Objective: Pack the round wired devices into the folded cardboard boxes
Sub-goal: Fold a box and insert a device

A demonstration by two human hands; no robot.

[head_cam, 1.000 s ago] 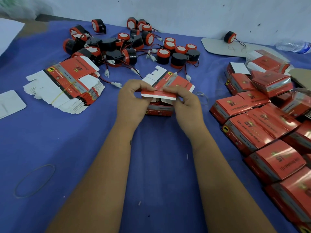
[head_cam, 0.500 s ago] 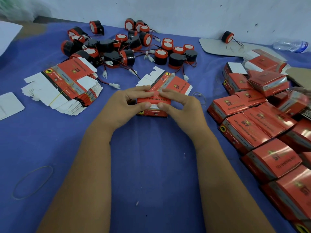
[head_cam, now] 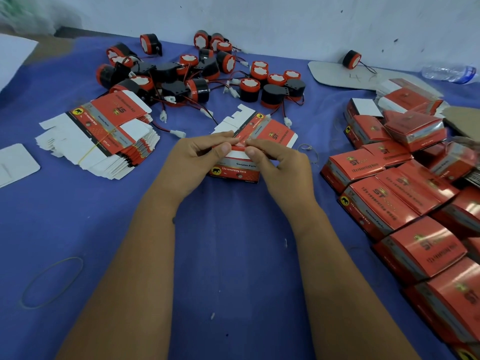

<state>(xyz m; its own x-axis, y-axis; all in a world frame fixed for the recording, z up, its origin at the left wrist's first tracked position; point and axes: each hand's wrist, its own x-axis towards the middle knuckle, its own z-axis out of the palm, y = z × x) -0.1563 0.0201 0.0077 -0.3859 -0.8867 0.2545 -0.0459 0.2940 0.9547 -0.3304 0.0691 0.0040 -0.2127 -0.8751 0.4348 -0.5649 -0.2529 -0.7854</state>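
The box (head_cam: 235, 168) being packed sits on the blue counter (head_cam: 228, 255) right in the middle, red with a grey band along the front. Both hands are on its top edge: the left hand (head_cam: 193, 162) pinches the top flap from the left side with thumb and fingers, and the right hand (head_cam: 279, 165) pinches it from the right, thumbs nearly meeting in the middle. Can't see what's inside the box from here.

Just behind it lies a flat unfolded box (head_cam: 255, 126). Further back there's a loose heap of round wired devices (head_cam: 200, 74), black bodies with red rims, wires and white plugs trailing all over. One more device (head_cam: 351, 59) sits alone on a grey board (head_cam: 337, 74) near the wall.

Off to the left is a stack of flat boxes (head_cam: 104, 133) held by a rubber band. The right side is crowded with finished boxes (head_cam: 405, 203). A loose rubber band (head_cam: 52, 281) lies near the left front.
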